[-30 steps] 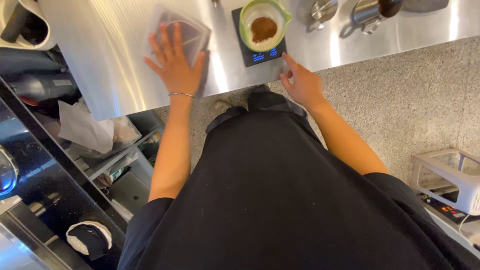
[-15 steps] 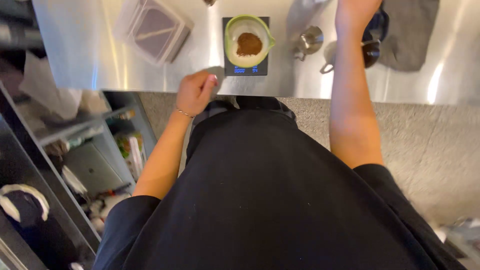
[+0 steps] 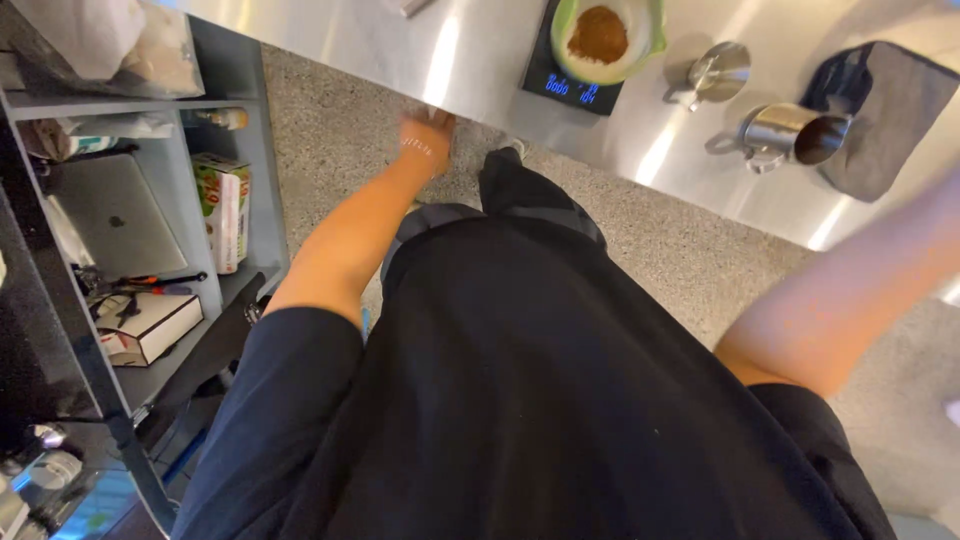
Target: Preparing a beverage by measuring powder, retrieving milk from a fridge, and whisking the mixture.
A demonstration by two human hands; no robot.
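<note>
left hand (image 3: 425, 135) at steel counter (image 3: 470, 60) edge, grip unclear, speckled floor (image 3: 340, 130), shelves (image 3: 240, 270) left

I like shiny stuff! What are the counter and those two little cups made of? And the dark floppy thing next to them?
The counter looks like brushed steel: silvery with streaky glare. The two small jugs seem polished metal, mirror-bright. The dark cloth looks like soft fabric, matte and folded.
</note>
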